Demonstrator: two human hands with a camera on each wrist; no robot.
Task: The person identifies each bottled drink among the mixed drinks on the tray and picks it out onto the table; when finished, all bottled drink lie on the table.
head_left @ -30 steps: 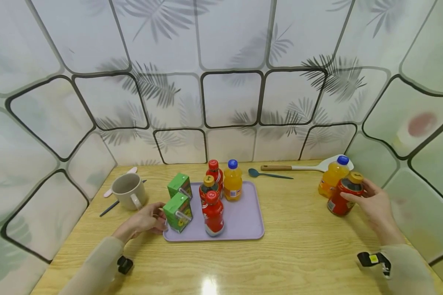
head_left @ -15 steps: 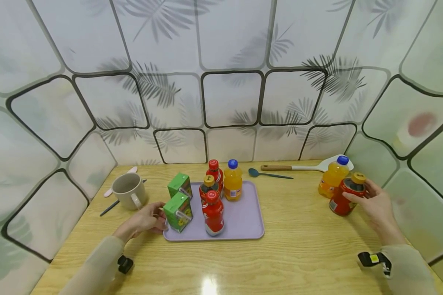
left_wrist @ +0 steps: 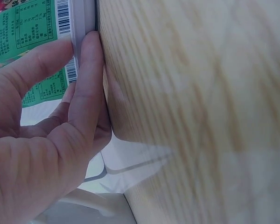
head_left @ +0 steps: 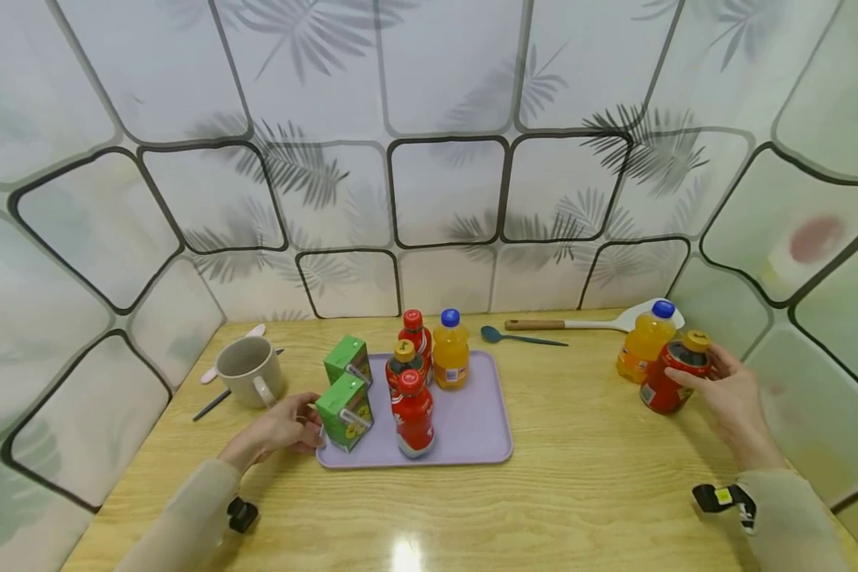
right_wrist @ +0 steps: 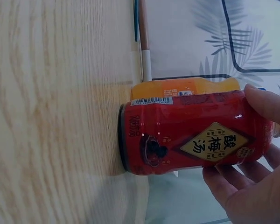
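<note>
Right wrist alone shows the diamond label (right_wrist: 213, 143) on the red bottle (right_wrist: 177, 116) right hand (head_left: 735, 397) grips beside one orange bottle (head_left: 642, 345); head adds two cartons (head_left: 343, 411), four bottles (head_left: 415, 421) on one tray (head_left: 472, 433) pinched by left hand (head_left: 282, 429).

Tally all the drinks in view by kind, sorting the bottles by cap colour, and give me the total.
Green cartons: 2
Red-capped bottles: 2
Yellow-capped bottles: 2, one held by the right hand
Blue-capped bottles: 2
Total: 8
</note>
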